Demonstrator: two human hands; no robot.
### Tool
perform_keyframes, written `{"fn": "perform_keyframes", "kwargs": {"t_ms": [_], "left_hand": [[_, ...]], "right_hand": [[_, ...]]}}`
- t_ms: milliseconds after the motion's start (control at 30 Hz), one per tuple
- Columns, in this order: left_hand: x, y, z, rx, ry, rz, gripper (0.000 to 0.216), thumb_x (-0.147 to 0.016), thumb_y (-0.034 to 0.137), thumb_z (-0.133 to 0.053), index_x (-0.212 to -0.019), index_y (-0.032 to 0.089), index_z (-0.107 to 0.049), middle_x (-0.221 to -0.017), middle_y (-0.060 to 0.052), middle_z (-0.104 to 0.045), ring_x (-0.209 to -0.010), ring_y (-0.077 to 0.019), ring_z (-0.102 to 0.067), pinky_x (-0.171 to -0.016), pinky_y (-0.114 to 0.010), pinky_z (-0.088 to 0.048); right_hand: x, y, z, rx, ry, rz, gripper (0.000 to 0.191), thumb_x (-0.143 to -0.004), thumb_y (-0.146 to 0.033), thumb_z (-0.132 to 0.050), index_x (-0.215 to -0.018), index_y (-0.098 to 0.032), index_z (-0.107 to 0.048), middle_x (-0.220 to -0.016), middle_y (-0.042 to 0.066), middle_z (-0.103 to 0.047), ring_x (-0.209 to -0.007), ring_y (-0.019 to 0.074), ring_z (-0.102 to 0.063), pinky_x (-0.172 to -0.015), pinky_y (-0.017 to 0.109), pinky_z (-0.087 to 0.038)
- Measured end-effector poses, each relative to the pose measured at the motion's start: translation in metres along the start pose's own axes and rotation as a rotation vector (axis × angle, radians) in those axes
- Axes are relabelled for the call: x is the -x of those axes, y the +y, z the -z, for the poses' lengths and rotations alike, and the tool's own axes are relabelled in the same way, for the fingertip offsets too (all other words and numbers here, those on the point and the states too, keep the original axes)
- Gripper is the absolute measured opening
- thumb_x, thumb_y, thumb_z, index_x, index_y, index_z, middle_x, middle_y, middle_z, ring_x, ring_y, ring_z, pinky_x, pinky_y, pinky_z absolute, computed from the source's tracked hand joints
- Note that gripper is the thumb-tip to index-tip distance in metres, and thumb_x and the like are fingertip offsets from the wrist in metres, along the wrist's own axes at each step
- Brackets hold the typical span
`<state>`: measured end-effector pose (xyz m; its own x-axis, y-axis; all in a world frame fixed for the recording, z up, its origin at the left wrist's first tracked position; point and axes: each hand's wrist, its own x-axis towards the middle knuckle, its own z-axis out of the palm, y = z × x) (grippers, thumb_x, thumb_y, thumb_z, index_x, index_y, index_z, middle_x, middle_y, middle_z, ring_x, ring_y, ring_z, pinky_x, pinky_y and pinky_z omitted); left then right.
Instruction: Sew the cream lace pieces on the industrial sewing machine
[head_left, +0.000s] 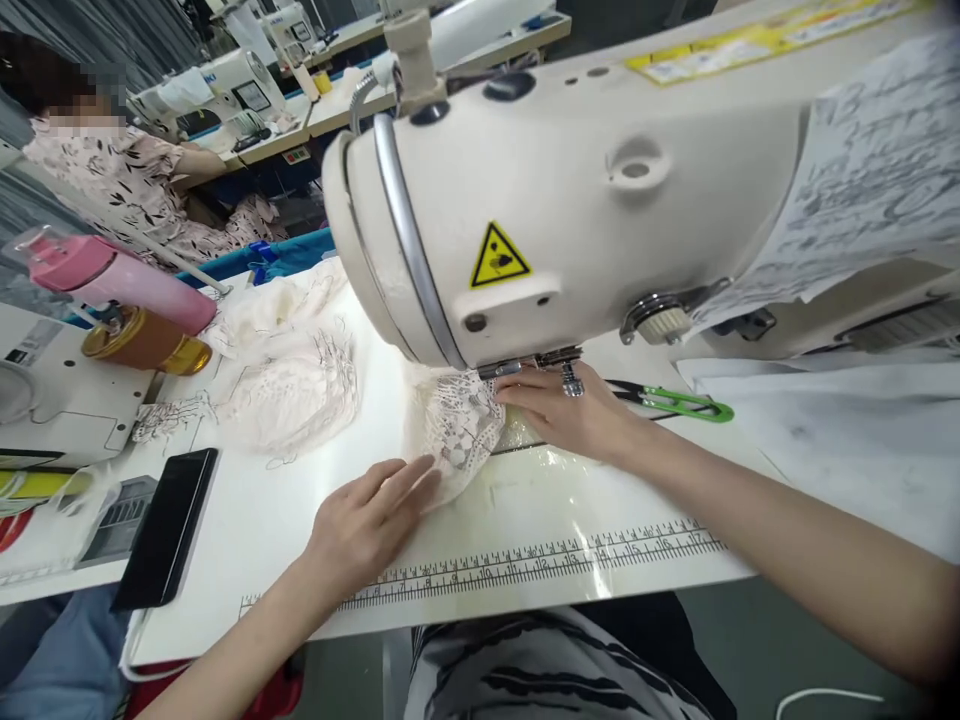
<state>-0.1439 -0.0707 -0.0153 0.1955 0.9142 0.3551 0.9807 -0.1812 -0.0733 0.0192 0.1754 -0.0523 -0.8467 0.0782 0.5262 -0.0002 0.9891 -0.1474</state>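
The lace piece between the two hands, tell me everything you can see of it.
The lace piece is pale cream and looks thin and sheer, with openwork floral patterning and a paler, plainer border. It lies slightly rumpled on the white table, partly below the sewing machine's head, which hides its far part. The left hand touches its near left edge; the right hand is at its right side. Whether either pinches it is unclear.

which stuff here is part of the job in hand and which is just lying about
Likely part of the job:
- lace
- sewing machine
- lace pile
- snips, though not in use

Seemingly just lying about:
- phone
- pink bottle
- amber container
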Motion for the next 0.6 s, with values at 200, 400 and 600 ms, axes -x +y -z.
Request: {"fn": "perform_keyframes", "kwargs": {"t_ms": [200,400,600], "left_hand": [[-0.042,-0.004,0.026,0.254,-0.044,0.454,0.019,-0.101,0.021,-0.039,-0.115,0.019,-0.051,-0.118,-0.008,-0.065,-0.077,-0.0132,-0.068,-0.059,-0.023,-0.049],[-0.079,-0.019,0.007,0.088,-0.217,0.079,0.032,-0.092,0.025,-0.054,-0.121,0.013,-0.048,-0.089,-0.007,-0.068,-0.080,-0.0221,-0.064,-0.065,-0.032,-0.046],[-0.079,-0.013,-0.034,-0.078,0.012,0.005,0.030,-0.075,-0.005,-0.042,-0.085,0.017,-0.059,-0.060,0.003,-0.057,-0.055,-0.0128,-0.051,-0.063,-0.031,-0.038]], "right_hand": [[-0.001,-0.005,-0.002,-0.161,0.002,0.011,0.019,-0.084,-0.013,-0.051,-0.090,-0.021,-0.068,-0.095,0.000,-0.068,-0.080,0.0150,-0.059,-0.074,0.032,-0.036],[-0.004,-0.003,0.001,-0.214,0.048,0.090,0.015,-0.091,-0.018,-0.056,-0.085,-0.022,-0.069,-0.088,-0.001,-0.069,-0.081,0.0134,-0.059,-0.075,0.031,-0.037],[-0.001,-0.004,0.001,-0.151,-0.024,0.048,0.019,-0.091,-0.014,-0.049,-0.096,-0.021,-0.066,-0.105,0.001,-0.070,-0.090,0.0138,-0.062,-0.081,0.032,-0.039]]}}
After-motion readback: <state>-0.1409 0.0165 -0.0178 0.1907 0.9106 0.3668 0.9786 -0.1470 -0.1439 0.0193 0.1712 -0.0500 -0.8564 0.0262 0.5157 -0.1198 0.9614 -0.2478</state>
